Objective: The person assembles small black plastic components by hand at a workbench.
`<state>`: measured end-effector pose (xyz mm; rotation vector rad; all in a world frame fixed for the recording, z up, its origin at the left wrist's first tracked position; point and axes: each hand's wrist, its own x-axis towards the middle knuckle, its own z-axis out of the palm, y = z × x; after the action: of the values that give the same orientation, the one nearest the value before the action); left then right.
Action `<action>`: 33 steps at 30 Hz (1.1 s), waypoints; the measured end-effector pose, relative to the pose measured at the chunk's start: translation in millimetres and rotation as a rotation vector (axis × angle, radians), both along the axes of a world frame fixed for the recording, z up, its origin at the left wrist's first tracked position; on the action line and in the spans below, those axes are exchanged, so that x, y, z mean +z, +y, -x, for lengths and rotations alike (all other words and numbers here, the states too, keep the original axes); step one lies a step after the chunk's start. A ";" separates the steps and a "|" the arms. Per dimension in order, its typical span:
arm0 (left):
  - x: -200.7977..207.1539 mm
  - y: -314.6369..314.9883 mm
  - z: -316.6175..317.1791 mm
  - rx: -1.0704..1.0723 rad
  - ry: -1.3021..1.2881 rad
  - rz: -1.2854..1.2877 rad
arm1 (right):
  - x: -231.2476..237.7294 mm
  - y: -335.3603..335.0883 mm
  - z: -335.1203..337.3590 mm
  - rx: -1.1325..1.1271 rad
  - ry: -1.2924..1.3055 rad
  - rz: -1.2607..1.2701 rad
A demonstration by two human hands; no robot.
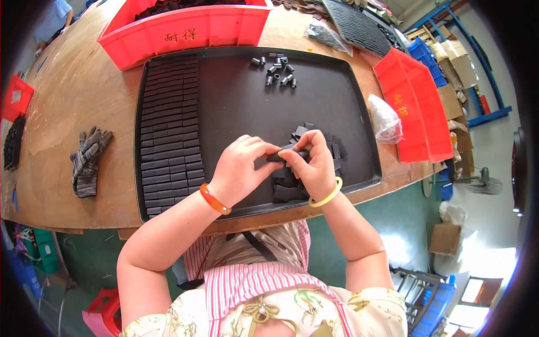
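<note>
Both bare hands are meeting over the near right part of a black tray [236,106]. Left hand [244,160] is pinching a small dark piece [304,153] between thumb and fingers; right hand [314,165] is gripping it too, thumb on the near side, fingers curling behind. Fingers are covering much of it, so can't tell if it is one part or two. The piece is staying above a loose pile of flat black pieces [286,194], which is lying under and around the right hand. Along the tray's left side, black strips [171,129] are lying in tight, neat rows. Short metal tubes [273,69] are scattering near the far edge, some standing, some lying. Tray is resting on a wooden table [50,168]. A red bin [185,39] holding dark stuff is standing just behind the tray; another red bin [412,106] is sitting to the right, with a clear plastic bag [384,121] lying between it and the tray. Grey knitted gloves [90,160] are lying left of the tray. Left wrist is wearing an orange bangle [215,199], right wrist a yellow one.
</note>
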<state>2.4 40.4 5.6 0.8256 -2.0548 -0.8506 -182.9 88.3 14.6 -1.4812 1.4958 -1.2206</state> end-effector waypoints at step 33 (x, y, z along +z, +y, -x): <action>21.0 -32.4 -40.4 0.370 0.326 0.036 | -9.4 25.3 -86.4 0.448 0.584 -0.087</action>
<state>42.7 8.0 26.6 0.9414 -1.5666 -0.6867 -96.5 113.6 5.2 -2.0796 1.4203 -0.4687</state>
